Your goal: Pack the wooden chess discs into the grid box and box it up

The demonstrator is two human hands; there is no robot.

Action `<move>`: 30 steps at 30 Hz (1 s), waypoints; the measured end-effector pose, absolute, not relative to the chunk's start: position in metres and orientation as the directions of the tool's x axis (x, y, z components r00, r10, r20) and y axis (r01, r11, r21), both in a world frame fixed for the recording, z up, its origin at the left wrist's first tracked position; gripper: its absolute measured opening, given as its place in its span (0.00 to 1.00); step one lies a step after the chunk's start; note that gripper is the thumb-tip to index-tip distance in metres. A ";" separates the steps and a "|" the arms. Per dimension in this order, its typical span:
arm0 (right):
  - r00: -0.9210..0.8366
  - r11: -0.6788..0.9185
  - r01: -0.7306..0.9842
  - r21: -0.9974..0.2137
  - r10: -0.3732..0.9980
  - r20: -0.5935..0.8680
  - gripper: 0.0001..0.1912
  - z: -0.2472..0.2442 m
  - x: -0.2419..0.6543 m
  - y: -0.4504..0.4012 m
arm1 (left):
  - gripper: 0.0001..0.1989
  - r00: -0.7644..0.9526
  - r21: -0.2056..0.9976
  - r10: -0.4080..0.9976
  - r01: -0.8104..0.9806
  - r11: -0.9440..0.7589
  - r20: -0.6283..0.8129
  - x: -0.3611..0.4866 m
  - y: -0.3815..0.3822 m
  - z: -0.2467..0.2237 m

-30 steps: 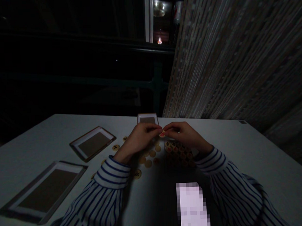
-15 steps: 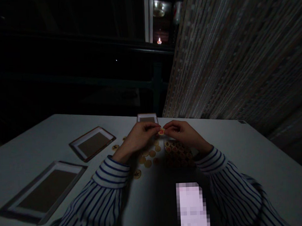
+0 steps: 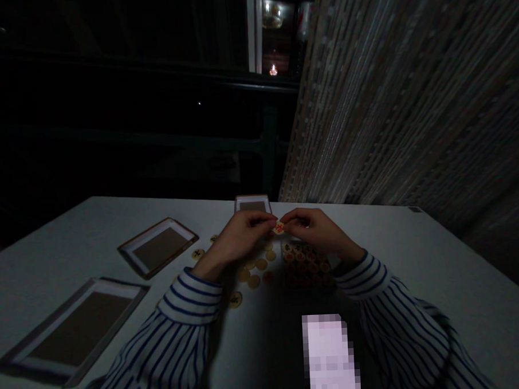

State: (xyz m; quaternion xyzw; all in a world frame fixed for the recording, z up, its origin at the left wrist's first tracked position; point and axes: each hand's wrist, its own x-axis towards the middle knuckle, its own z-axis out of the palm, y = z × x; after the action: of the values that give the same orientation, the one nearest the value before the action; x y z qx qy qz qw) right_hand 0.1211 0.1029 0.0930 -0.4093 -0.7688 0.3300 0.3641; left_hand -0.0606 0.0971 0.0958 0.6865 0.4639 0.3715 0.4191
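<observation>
- The left hand [image 3: 239, 232] and right hand [image 3: 319, 229] face each other over the middle of the bench [image 3: 417, 256], together pinching one round piece [image 3: 279, 228] at its two sides; its red character faces the head camera.
- The bench's far edge runs a little beyond the hands; its left and right edges lie well apart from them.
- Open white surface stretches from the right hand to the right edge, with only a small dark rectangle [image 3: 415, 209] by the far right corner.
- A shallow far tray [image 3: 252, 206] stands at the far edge, its near side hidden behind the left hand.
- On the left, a middle tray [image 3: 158, 247] and a larger near tray [image 3: 82, 328] lie at a slant, taking up much of that side.
- Loose pieces [image 3: 253, 281] crowd the surface between the left wrist and the packed rows of pieces [image 3: 306, 266]; more lie on the other side of that wrist, partly covered by the arm.
- The packed rows sit just below the right hand, the right wrist beside them; what contains them is too dark to make out.
- A bright pixelated oblong [image 3: 331, 357] shows between the striped sleeves [image 3: 187, 306].
- Beyond the bench, a string curtain [image 3: 367, 98] hangs along the right part of the far edge.
</observation>
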 end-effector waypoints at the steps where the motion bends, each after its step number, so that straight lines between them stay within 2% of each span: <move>1: -0.399 0.450 0.392 -0.802 0.869 0.293 0.11 0.093 0.121 0.103 | 0.16 0.294 0.921 0.947 0.319 -0.224 0.128 -0.061 0.097 0.096; 17: -0.405 0.503 0.431 -0.749 0.850 0.338 0.10 0.094 0.123 0.104 | 0.13 0.315 0.939 0.944 0.281 -0.197 0.104 -0.059 0.096 0.095; 24: -0.435 0.515 0.437 -0.738 0.839 0.328 0.15 0.095 0.122 0.102 | 0.15 0.297 0.949 0.949 0.255 -0.187 0.107 -0.061 0.100 0.092; 30: -0.472 0.602 0.473 -0.643 0.790 0.392 0.15 0.096 0.122 0.098 | 0.15 0.309 0.958 0.946 0.230 -0.172 0.096 -0.060 0.098 0.094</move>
State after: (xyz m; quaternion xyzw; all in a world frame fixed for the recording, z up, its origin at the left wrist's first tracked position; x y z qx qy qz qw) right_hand 0.1218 0.0983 0.0959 -0.3819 -0.8264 0.2303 0.3436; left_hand -0.0600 0.0980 0.0939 0.6619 0.4443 0.3847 0.4654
